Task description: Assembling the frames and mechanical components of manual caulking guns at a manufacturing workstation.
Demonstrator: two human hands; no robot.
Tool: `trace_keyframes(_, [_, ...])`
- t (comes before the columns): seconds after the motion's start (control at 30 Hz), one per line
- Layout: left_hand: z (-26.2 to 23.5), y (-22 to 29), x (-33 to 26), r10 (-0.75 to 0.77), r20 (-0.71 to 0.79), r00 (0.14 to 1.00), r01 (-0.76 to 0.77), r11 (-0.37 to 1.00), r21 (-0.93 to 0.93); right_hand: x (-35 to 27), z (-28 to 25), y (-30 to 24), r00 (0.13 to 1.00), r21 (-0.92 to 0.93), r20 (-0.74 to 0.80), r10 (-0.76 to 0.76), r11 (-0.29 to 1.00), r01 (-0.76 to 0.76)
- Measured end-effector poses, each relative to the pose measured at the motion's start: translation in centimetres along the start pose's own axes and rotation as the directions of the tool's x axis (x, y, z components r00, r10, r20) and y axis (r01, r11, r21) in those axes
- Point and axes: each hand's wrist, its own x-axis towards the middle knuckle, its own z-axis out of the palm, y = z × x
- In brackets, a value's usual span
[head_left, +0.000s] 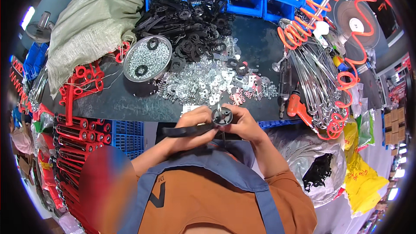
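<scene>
Between my two hands, in front of the table's near edge, is a black plastic part [184, 131] with a long handle and a round, cup-like head [222, 116]. My left hand [197, 119] is closed around the part where handle and head meet. From the other side, the fingers of my right hand [243, 123] grip the round head. A small bright metal piece [219, 106] shows at the head's upper rim; its exact kind I cannot make out. Just beyond my hands lies a loose heap of small metal springs and washers [195, 80].
Behind the heap are black plastic parts [186, 26] and blue bins [247, 2]. A metal bowl [125, 67] of small parts stands left, near a woven sack [93, 26] and red frames [80, 82]. Rightward are an orange power screwdriver [299, 106], metal rods [318, 78] and a coiled hose [292, 37].
</scene>
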Motion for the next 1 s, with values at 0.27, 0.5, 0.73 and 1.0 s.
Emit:
trace_keyframes(0.27, [1.7, -1.4, 0.8, -0.209, 0.138, 0.968, 0.237, 0.943, -0.232, 4.4, -16.8, 0.9, 0.837, -0.950, -0.312, -0.450, 0.164, -0.266])
trace_keyframes(0.5, [2.8, -2.0, -0.2, -0.078, -0.015, 0.997, 0.075, 0.982, -0.172, 6.4, -8.6, -5.4, 0.809, -0.519, -0.491, -0.324, 0.855, 0.027])
trace_keyframes(0.73, [2.7, -1.9, -0.2, -0.094, -0.016, 0.995, 0.089, 0.981, -0.171, 4.4, -1.1, -7.2, 0.928, -0.453, -0.193, -0.318, 0.868, 0.203])
trace_keyframes(1.0, [2.1, -2.3, -0.6, -0.054, 0.049, 0.997, 0.061, 0.986, -0.156, 4.0, -1.3, -9.3, 0.968, -0.849, 0.176, 0.181, 0.525, 0.057])
